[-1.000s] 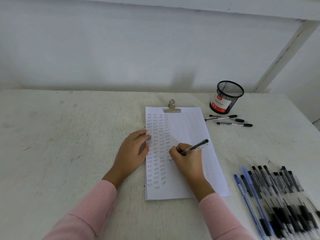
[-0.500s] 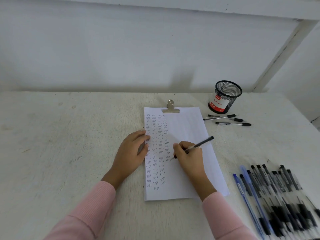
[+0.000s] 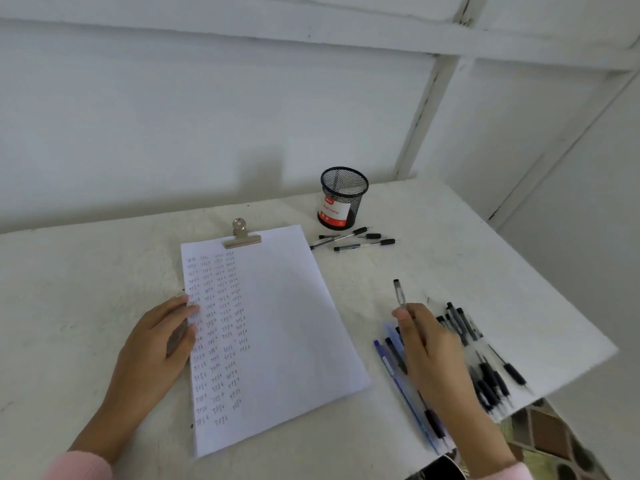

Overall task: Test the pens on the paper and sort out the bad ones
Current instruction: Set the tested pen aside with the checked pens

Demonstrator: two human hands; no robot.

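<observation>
grip of the right hand [image 3: 433, 351] is pinching a pen [image 3: 399, 294] that points far, right over the near-right pen pile [image 3: 488, 372]

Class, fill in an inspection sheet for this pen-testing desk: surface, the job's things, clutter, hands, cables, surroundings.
Surface: white table, rough and faintly marked.
Job's things: paper under a metal clip, with rows of written test marks down its left part; pile of pens at the table's right edge; three pens lying beside the mesh pen cup.
Clutter: nothing seen.
Hands: left hand rests flat on the paper's left edge; right hand holds a pen above the pile.
Cables: nothing seen.
Surroundings: white wall behind; patterned floor at lower right.
</observation>
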